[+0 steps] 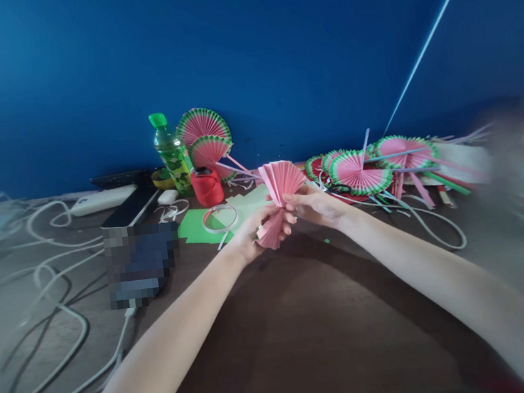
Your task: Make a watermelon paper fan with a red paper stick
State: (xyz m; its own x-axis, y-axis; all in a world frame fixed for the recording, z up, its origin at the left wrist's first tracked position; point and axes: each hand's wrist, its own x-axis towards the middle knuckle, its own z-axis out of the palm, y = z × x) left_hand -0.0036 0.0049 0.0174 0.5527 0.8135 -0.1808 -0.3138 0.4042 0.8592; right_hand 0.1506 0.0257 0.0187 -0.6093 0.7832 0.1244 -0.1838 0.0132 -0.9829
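A pleated pink paper fan [283, 179] is up off the table, pinched at its middle so that its folds flare out above and below. My left hand [253, 232] is closed around the lower part, which shows between the fingers. At the pinched middle, the fingers of my right hand [313, 205] are closed on the paper from the right side. Behind my hands lie green paper sheets [194, 227], with a roll of tape [220, 219] on top of them.
Finished pink-and-green fans [361, 171] lie at the back right with paper strips. More fans [204, 130] lean on the blue wall beside a green bottle [172, 153] and a red roll [207, 187]. A blurred-out device [144, 266] and white cables [74, 312] occupy the left.
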